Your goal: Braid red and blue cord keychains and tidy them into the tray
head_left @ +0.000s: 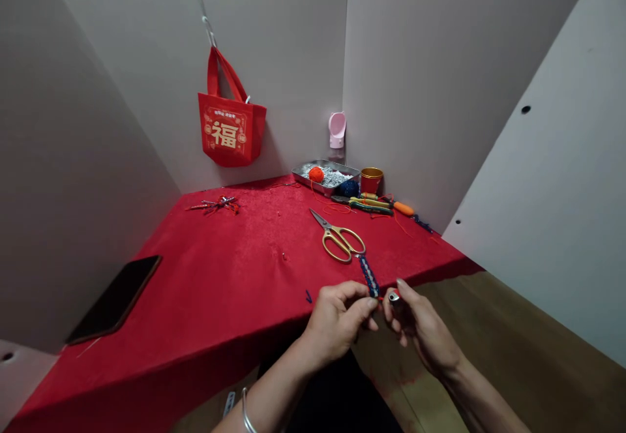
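At the red table's (235,263) near edge, the left hand (337,315) pinches, the right hand (423,325) curls closed. Beyond both, from the scissors (337,234), 1 braided band (369,275) runs near and slightly right, its near end at the left fingertips; the right holds a lighter (394,297) just right of that end.

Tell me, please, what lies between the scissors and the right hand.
In the head view, the blue braided band lies between the scissors and the right hand.
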Available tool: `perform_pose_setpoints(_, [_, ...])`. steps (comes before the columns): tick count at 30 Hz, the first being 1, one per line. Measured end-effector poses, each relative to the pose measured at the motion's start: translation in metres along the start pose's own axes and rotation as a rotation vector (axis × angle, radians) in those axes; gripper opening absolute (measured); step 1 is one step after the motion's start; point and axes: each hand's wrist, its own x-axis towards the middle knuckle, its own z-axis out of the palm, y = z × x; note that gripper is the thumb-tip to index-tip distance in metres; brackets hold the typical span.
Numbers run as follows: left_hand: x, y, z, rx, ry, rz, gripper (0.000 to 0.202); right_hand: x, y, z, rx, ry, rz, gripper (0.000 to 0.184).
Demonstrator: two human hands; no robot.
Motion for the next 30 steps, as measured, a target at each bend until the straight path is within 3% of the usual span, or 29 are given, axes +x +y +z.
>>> perform_pose_setpoints(6, [-0.009,-0.008,0.012,0.435,0.041,0.172,0.019,-0.004,0.029,-0.008,-0.125,0.085,0.077,0.053])
perform_pose_setpoints(10, [-0.001,-0.011,0.017,0.658,-0.072,0.276,0.017,-0.009,0.042,-0.014,-0.163,0.122,0.122,0.051])
perform_pose_setpoints(16, [0.026,0.003,0.009,0.736,-0.141,0.270,0.016,-0.005,0.029,-0.024,-0.151,0.135,0.099,0.052])
perform_pose_setpoints(20, [0.047,0.032,-0.006,0.651,-0.086,0.312,0.016,0.017,-0.003,-0.020,-0.122,0.122,0.006,0.051])
perform_pose_setpoints(24, [0.065,0.055,-0.033,0.683,-0.016,0.393,0.016,0.052,-0.033,-0.002,-0.119,0.105,-0.026,0.048])
perform_pose_setpoints(30, [0.082,0.058,-0.085,0.787,0.095,0.426,0.014,0.111,-0.060,0.034,-0.124,0.002,0.033,0.046])
